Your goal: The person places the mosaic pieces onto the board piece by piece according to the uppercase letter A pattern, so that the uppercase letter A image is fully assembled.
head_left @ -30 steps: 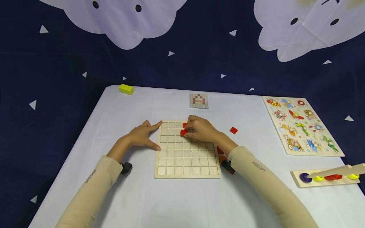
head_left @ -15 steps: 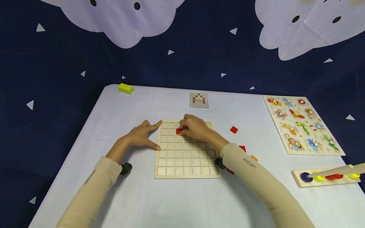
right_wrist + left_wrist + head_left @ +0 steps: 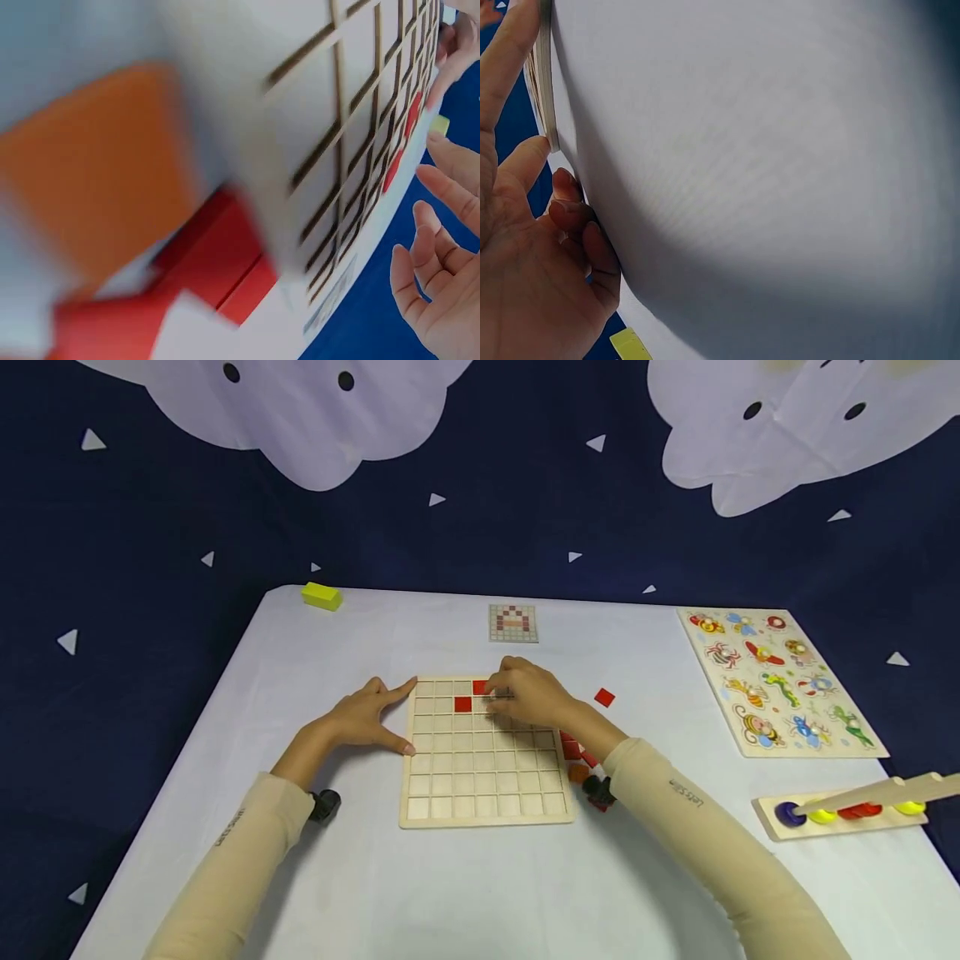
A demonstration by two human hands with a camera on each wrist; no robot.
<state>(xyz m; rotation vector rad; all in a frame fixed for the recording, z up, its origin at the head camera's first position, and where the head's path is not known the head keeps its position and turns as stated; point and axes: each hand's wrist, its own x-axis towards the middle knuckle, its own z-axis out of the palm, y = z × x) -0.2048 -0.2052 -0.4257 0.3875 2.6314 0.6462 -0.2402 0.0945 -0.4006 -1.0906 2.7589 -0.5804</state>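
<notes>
A wooden grid board (image 3: 480, 785) lies flat on the table. One red square tile (image 3: 481, 687) sits in its top row, and a second red tile (image 3: 463, 704) in the row below, one column to the left. Just right of these tiles hovers my right hand (image 3: 531, 695), its fingers loosely bent; the right wrist view shows no tile in that hand (image 3: 442, 277). My left hand (image 3: 356, 717) touches the board's left side with a straight index finger and thumb. In the left wrist view its other fingers (image 3: 596, 251) are bent and hold nothing.
Right of the board lie red tiles (image 3: 571, 747), an orange tile (image 3: 578, 772) and a lone red tile (image 3: 604, 697). Behind stand a small pattern card (image 3: 513, 624) and a yellow block (image 3: 322, 597). An insect puzzle board (image 3: 787, 693) and a peg stand (image 3: 840, 822) are at the right.
My right hand moved left with a red tile, laid it in the second row, let go and drew back to the right. The left hand stays at the board's edge.
</notes>
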